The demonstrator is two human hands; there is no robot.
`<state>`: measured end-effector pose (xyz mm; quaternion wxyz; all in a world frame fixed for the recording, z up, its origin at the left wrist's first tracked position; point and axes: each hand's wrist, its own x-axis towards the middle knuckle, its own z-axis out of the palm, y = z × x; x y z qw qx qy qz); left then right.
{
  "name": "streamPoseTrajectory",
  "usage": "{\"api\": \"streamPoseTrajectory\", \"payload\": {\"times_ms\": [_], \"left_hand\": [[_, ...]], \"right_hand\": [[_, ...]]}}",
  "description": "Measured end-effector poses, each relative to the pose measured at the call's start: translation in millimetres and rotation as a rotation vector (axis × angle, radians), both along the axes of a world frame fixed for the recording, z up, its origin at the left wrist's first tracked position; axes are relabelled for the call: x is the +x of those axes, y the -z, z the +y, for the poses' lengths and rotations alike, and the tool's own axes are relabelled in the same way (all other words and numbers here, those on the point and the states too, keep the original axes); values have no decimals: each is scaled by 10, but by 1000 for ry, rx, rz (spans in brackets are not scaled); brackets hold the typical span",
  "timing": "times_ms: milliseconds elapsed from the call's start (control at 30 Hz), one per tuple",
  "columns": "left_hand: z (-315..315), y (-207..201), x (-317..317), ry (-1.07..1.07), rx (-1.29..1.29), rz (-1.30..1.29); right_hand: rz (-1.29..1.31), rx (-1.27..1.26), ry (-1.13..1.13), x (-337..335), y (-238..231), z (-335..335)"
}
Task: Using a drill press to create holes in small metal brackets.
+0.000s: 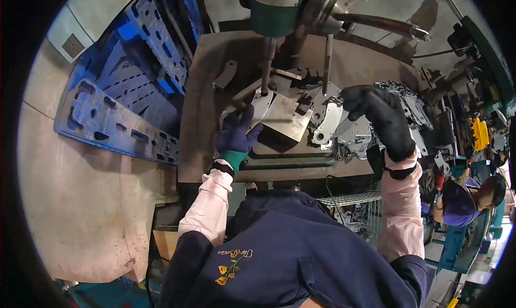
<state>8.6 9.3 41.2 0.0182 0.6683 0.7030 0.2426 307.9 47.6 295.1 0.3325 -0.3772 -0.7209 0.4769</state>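
My left hand (238,132), in a dark purple glove with a green cuff, closes its fingers on the lower edge of a flat metal plate (262,108). That plate lies against a metal block (288,117), right under the spindle (267,66) of a green drill press (274,15). My right hand (379,114), in a black glove, is curled at the upper end of a second metal plate (327,124) with holes in it. This plate slants beside the block, over other loose plates. The right fingertips are partly hidden.
A pile of cut metal plates (355,133) lies by my right hand. One loose plate (225,74) is at the table's far left. The press handle (381,23) juts out above. Blue pallets (113,122) stand left; a co-worker (462,200) is at the right.
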Motion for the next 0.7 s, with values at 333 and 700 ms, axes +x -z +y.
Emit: {"api": "streamPoseTrajectory", "payload": {"times_ms": [333, 700], "left_hand": [[18, 20, -3, 1, 41, 30], [30, 113, -14, -9, 85, 55]], "right_hand": [[816, -781, -120, -345, -668, 93], [1401, -1081, -453, -632, -823, 214]]}}
